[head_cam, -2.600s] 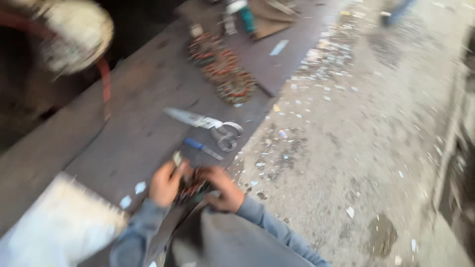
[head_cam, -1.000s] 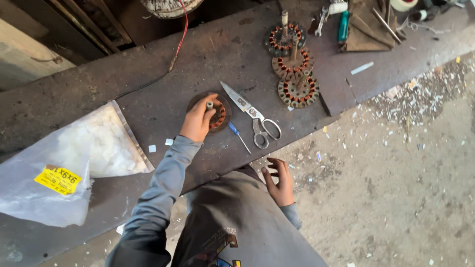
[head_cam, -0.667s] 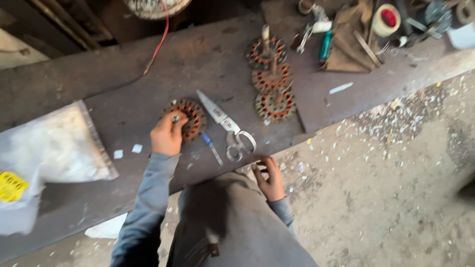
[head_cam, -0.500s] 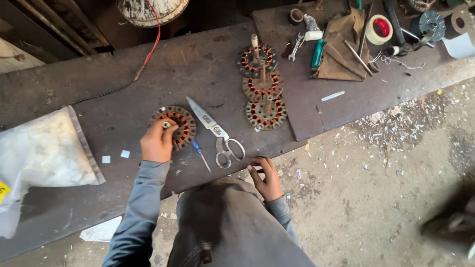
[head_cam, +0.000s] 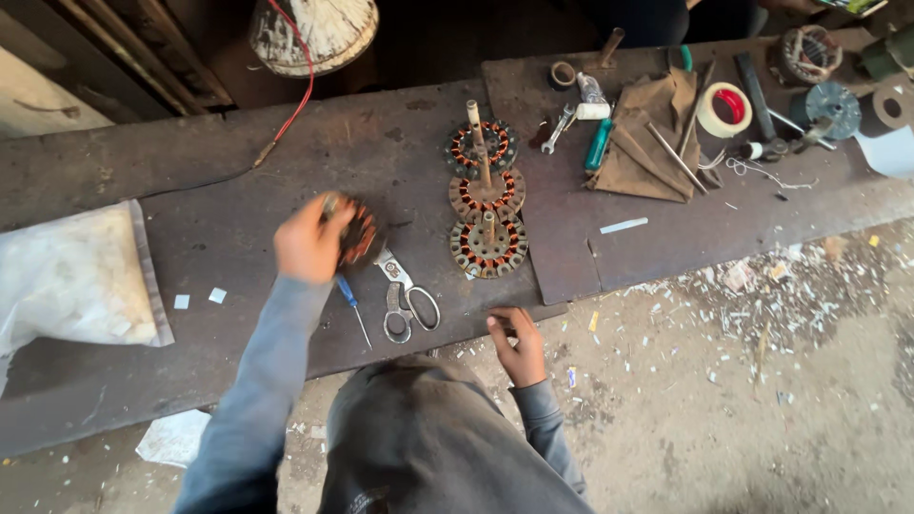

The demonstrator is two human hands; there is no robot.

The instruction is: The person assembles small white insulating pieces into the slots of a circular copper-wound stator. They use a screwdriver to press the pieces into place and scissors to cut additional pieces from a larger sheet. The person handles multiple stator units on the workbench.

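A clear plastic bag (head_cam: 81, 281) lies at the far left of the dark workbench (head_cam: 238, 171), well apart from the hands. The left hand (head_cam: 309, 243) is blurred; it is closed over a round copper-wound motor core (head_cam: 360, 233), which sits on the bench directly under and just right of the palm. How tightly the fingers grip cannot be told. Just below the core lie a small blue-handled screwdriver (head_cam: 350, 300) and a pair of scissors (head_cam: 405, 295), long axes running toward the near edge. To the right, three similar cores (head_cam: 486, 195) stand in a row. The right hand (head_cam: 519, 347) rests half-curled at the bench edge, holding nothing visible. The left hand is nearer the core.
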